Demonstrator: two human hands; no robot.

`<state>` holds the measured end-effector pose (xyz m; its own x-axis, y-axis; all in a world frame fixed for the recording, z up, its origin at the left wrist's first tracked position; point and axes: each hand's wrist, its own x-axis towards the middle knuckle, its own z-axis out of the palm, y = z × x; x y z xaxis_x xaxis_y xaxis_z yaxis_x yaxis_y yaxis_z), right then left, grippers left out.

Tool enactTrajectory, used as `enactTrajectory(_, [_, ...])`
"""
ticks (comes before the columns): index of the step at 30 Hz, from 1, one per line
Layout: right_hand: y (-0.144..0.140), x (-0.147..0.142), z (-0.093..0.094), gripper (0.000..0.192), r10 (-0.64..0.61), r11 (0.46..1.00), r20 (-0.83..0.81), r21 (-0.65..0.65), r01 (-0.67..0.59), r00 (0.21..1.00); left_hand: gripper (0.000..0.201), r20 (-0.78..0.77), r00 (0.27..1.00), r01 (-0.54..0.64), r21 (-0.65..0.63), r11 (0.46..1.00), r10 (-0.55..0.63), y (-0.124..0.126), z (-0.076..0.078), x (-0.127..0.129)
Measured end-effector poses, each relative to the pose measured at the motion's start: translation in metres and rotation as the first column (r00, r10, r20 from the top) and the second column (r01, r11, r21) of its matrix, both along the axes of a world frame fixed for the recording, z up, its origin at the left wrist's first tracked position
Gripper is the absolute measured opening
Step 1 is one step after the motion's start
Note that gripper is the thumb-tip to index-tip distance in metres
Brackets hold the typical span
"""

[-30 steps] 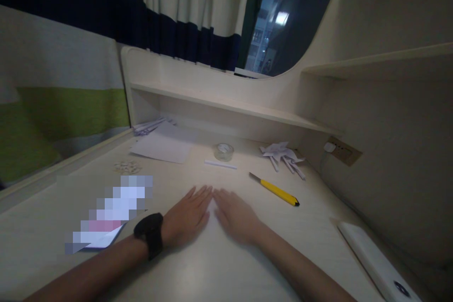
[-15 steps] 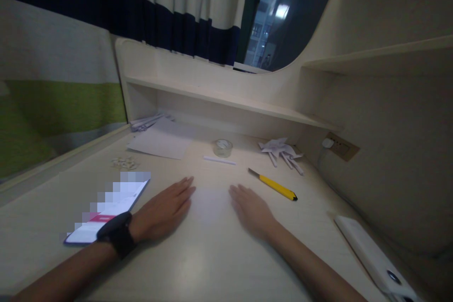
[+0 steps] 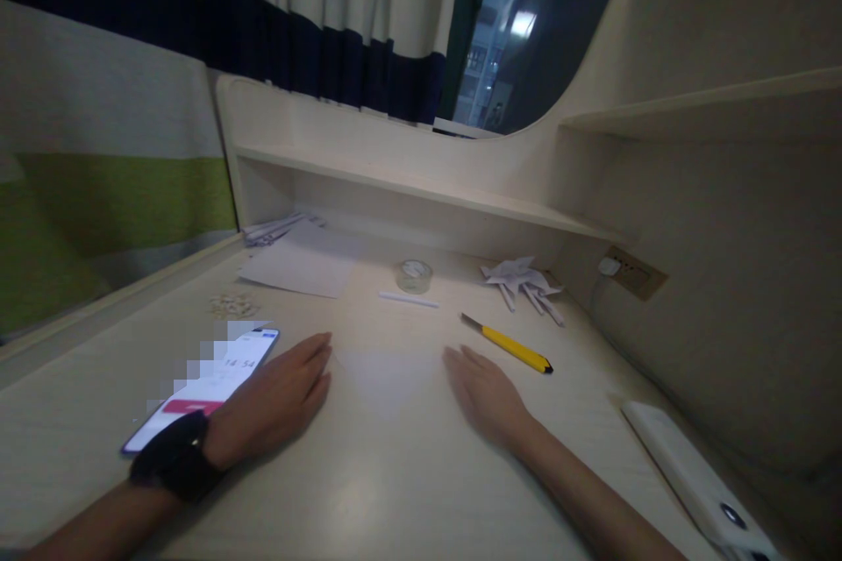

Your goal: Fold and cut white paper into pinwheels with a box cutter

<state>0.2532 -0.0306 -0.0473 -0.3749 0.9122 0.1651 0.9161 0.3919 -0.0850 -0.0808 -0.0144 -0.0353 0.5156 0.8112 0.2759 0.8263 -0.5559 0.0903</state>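
Note:
My left hand (image 3: 280, 399) rests on the desk with its fingers stretched forward, holding nothing. It lies beside a lit phone (image 3: 217, 377), and its wrist, with a black watch (image 3: 174, 456), partly covers the screen. Lower right of centre, my right hand (image 3: 490, 399) lies palm down and open, also with nothing in it. Closest to it is a yellow utility knife (image 3: 517, 348) with its blade out. Beyond the hands are a thin white paper stick (image 3: 408, 299) and a roll of clear tape (image 3: 414, 276).
White paper sheets (image 3: 299, 261) lie at the back left, rolled paper sticks (image 3: 282, 230) behind them. Small pale bits (image 3: 233, 305) sit near the phone. Folded paper pinwheels (image 3: 523, 280) are at the back right. A white device (image 3: 690, 473) stands along the right wall below a socket (image 3: 635, 272).
My hands have moved apart: the left slid left and the right slid right across the desk. More of the left hand and watch now overlaps the phone's near side.

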Motion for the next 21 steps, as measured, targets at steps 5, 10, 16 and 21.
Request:
enactTrajectory(5, [0.000,0.004,-0.005,0.044,0.008,1.000,-0.029,0.016,-0.007,1.000,0.040,0.008,1.000,-0.002,0.060,0.998,0.001,-0.004,0.014,0.015])
enactTrajectory(10, [-0.002,0.005,-0.011,0.044,0.040,0.997,-0.096,0.068,-0.034,0.995,0.044,0.025,0.991,0.133,0.046,0.990,-0.134,0.001,0.019,0.053])
enactTrajectory(16, [0.016,0.031,-0.006,0.042,0.024,0.976,-0.120,0.217,0.003,0.993,0.062,-0.011,0.976,0.216,-0.003,0.976,-0.216,0.003,-0.005,0.084])
enactTrajectory(21, [0.042,0.082,0.002,0.039,-0.217,0.940,-0.067,0.255,0.227,0.974,0.064,0.020,0.971,0.239,-0.039,0.970,-0.238,0.004,-0.019,0.082])
